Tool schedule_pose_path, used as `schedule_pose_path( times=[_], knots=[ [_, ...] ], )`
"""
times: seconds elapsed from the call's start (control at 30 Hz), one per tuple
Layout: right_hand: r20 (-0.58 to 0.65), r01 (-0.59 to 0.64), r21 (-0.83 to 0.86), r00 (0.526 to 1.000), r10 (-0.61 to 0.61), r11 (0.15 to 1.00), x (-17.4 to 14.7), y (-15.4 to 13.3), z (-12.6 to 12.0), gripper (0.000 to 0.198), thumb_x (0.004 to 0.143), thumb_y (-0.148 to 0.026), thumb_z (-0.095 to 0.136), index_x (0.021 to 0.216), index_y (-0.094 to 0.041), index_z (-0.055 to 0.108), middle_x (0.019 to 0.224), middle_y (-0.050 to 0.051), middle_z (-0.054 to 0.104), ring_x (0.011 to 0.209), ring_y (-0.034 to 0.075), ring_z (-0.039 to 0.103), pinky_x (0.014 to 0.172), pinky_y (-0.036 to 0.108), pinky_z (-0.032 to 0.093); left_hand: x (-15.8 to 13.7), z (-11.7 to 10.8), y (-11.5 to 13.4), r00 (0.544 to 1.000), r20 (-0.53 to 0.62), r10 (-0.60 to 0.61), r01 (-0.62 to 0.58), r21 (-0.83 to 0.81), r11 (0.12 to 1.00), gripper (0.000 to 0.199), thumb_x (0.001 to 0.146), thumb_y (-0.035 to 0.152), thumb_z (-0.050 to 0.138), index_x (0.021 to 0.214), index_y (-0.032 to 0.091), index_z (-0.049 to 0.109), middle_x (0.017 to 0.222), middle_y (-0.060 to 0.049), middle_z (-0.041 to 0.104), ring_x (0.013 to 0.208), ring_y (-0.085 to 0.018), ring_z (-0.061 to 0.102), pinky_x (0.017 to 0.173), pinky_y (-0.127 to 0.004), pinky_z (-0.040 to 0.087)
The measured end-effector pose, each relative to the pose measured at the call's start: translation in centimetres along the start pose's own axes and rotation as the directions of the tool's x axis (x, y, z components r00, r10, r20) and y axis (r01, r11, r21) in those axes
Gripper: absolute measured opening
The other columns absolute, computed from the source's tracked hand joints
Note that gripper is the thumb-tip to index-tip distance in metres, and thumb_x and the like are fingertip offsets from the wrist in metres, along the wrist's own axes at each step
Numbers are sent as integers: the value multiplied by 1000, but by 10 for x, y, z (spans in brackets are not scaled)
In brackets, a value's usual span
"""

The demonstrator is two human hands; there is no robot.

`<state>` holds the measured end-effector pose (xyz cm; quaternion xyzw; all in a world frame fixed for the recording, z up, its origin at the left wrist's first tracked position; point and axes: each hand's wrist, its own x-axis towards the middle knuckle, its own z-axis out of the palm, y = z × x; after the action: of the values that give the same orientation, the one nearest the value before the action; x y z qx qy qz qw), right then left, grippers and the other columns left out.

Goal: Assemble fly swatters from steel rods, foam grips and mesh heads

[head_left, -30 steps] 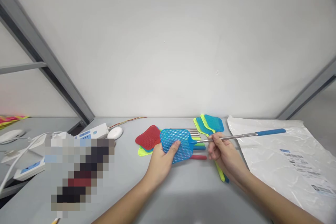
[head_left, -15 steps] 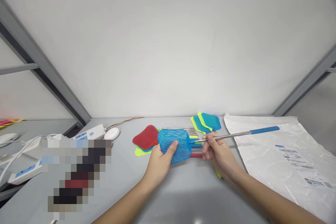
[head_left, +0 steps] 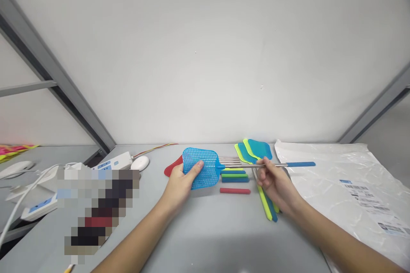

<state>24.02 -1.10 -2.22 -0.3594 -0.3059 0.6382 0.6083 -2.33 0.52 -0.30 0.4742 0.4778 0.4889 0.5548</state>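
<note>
A blue fly swatter (head_left: 208, 175) with a metal rod and blue grip is held level above the table. My left hand (head_left: 179, 181) pinches its mesh head, thumb on top. Around the rod, close to the grip, the fingers of my right hand (head_left: 272, 179) are closed. Behind and below lie more swatters: a red swatter head (head_left: 172, 167) partly hidden by my left hand, several coloured grips, and a red grip (head_left: 235, 191) nearest me. By my right hand, a second group has a blue swatter head (head_left: 261, 149) at the wall and its grips (head_left: 267, 207) pointing towards me.
A white plastic mailing bag (head_left: 323, 170) with printed labels covers the right of the table. On the left are a white power strip (head_left: 120, 162), a round white device (head_left: 140, 163), cables and a blurred-out patch. A wall closes off the back.
My hands have moved left with the blue swatter, and its grip end has dropped so that it lies nearly level. Its rod shows shorter now. The grips beneath have come into view.
</note>
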Motion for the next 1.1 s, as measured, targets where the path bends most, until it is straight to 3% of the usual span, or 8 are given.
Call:
schedule_pose_path(
  times=[0.13,0.3,0.47,0.83,1.1],
  knots=[
    [-41,19,74,999,-16,997,12,-15,-13,22,82,-42,66,82,-19,67,47,-6,45,44,7,35,49,21,43,13,-20,7,998,-67,-20,19,-11,1000,42,74,48,69,96,12,69,97,-13,73,82,-26,70,77,-36,56],
    [-44,45,83,998,-41,996,11,-26,-13,25,84,-43,63,78,-19,67,43,-5,42,43,7,35,47,20,41,19,-33,15,998,-55,-15,14,-24,1000,40,74,46,70,94,11,67,92,-12,74,74,-24,70,70,-34,57],
    [-100,54,44,994,-49,998,10,-28,-13,33,85,-48,59,73,-18,67,38,-5,39,41,8,33,45,21,39,21,-39,20,999,-41,8,-9,-39,999,41,73,45,72,95,11,67,92,-13,73,75,-24,70,73,-35,56],
    [-157,136,-51,977,-142,989,21,-26,-25,29,83,-43,65,69,-19,59,39,-9,33,40,6,24,43,20,36,30,-60,26,997,-70,38,-42,-52,998,39,74,41,73,101,12,67,99,-12,73,83,-25,70,77,-33,56],
    [-111,246,-319,949,-294,915,16,-21,-24,35,86,-43,62,63,-21,49,42,-8,35,45,9,37,50,23,41,30,-70,31,996,-78,51,-56,-68,996,37,74,37,73,100,12,66,97,-11,74,82,-24,71,76,-32,57]
  ],
)
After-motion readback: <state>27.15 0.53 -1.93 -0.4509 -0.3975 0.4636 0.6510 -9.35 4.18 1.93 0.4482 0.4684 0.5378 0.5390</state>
